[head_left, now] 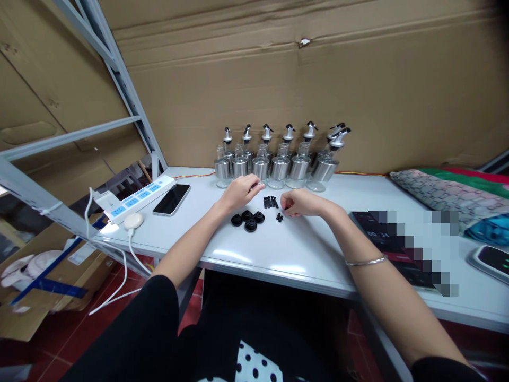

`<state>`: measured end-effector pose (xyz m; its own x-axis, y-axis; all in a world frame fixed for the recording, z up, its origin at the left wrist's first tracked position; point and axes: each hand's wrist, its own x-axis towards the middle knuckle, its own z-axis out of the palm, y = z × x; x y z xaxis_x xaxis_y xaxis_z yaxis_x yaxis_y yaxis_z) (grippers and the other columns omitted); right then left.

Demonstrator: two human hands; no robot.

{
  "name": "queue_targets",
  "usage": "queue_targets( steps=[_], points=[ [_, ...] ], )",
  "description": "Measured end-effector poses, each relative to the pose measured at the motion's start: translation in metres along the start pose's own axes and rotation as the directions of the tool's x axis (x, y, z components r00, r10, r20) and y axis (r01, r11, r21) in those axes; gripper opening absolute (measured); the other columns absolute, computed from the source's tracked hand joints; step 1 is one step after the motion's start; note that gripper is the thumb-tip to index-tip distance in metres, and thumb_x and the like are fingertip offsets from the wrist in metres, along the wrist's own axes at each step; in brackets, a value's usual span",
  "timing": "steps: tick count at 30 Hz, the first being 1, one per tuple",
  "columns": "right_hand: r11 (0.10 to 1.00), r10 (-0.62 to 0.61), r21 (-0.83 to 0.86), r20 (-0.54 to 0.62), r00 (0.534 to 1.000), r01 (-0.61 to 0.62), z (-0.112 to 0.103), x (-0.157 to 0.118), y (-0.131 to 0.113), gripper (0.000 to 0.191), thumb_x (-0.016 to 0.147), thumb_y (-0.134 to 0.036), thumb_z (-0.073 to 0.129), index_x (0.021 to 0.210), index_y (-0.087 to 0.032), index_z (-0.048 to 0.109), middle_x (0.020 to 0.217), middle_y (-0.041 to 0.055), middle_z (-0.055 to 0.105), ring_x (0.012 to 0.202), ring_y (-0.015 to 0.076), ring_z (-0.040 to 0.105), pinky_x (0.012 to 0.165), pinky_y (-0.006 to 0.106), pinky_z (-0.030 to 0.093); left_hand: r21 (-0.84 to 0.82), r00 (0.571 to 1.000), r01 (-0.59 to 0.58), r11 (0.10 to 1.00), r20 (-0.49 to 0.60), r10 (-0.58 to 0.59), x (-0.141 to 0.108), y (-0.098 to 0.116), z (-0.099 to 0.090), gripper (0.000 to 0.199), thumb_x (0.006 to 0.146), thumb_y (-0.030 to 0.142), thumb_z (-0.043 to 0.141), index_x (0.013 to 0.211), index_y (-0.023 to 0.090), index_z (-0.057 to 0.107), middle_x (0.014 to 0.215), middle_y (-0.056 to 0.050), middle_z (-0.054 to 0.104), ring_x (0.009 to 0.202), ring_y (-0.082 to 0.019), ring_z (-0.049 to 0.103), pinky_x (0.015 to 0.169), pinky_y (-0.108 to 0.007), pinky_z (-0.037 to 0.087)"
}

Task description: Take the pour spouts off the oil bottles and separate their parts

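My left hand (241, 192) is closed in front of the bottles, its fingers curled round something small and pale at the tips that I cannot make out. My right hand (300, 203) pinches close to the table, beside a few tiny black pieces (279, 217); whatever its fingertips hold is hidden. Between the hands lies a row of short black levers (271, 202). Several round black stoppers (250, 225) sit just below my left hand. Behind, steel-sleeved glass bottles (280, 167) stand in rows, the back ones and one at the right fitted with pourer spouts (289, 131).
To the left are a power strip (137, 200), a white round charger (133, 220) and a dark phone (172, 199). A device with a timer (377, 233), partly pixelated, lies right of my right arm. Another phone (495, 261) and a patterned bag (433, 199) are farther right. Cardboard (258, 79) walls the back.
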<state>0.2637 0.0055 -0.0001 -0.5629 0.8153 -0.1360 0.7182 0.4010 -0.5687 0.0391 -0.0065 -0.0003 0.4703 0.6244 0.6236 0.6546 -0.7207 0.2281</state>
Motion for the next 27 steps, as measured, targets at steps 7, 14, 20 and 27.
queue_targets(
  steps=[7,14,20,27],
  points=[
    [0.98,0.081,-0.187,0.063,0.995,-0.068,-0.003,-0.001,-0.007,0.018,0.058,-0.008,0.061,0.073,-0.017,0.066,0.059,-0.0014,0.063,0.057,0.0126,0.058,0.053,0.021,0.042,0.016,1.0,0.02,1.0,0.014,-0.02,-0.001,0.0,-0.001,0.028,0.092,0.037,0.04,0.078,0.016,0.053,0.071,-0.002,0.056,0.066,-0.013,0.05,0.066,-0.025,0.038],
    [0.977,0.049,-0.21,0.092,0.995,-0.028,-0.004,-0.002,-0.011,0.028,0.06,-0.008,0.06,0.084,-0.016,0.072,0.079,0.0022,0.07,0.075,0.017,0.062,0.067,0.023,0.047,0.026,1.0,0.006,1.0,0.029,-0.006,0.0,0.001,0.0,0.027,0.092,0.036,0.04,0.078,0.016,0.052,0.072,-0.003,0.057,0.067,-0.013,0.051,0.066,-0.025,0.038],
    [0.996,-0.011,-0.089,0.156,0.988,0.025,0.0,-0.002,-0.013,0.036,0.06,-0.004,0.055,0.091,-0.012,0.072,0.081,0.0047,0.071,0.077,0.0175,0.064,0.071,0.024,0.049,0.016,1.0,0.003,1.0,0.029,-0.004,-0.001,0.0,0.001,0.027,0.092,0.036,0.04,0.079,0.016,0.052,0.071,-0.002,0.056,0.067,-0.013,0.051,0.065,-0.024,0.038],
    [0.993,0.005,-0.118,0.221,0.975,0.022,-0.004,-0.009,-0.021,0.042,0.059,-0.014,0.067,0.101,-0.011,0.069,0.087,0.0062,0.07,0.08,0.0196,0.063,0.073,0.026,0.048,0.02,0.999,-0.012,1.0,0.032,0.011,-0.001,-0.001,0.003,0.027,0.092,0.036,0.04,0.077,0.016,0.051,0.07,-0.002,0.054,0.065,-0.013,0.05,0.064,-0.025,0.038]
  ],
)
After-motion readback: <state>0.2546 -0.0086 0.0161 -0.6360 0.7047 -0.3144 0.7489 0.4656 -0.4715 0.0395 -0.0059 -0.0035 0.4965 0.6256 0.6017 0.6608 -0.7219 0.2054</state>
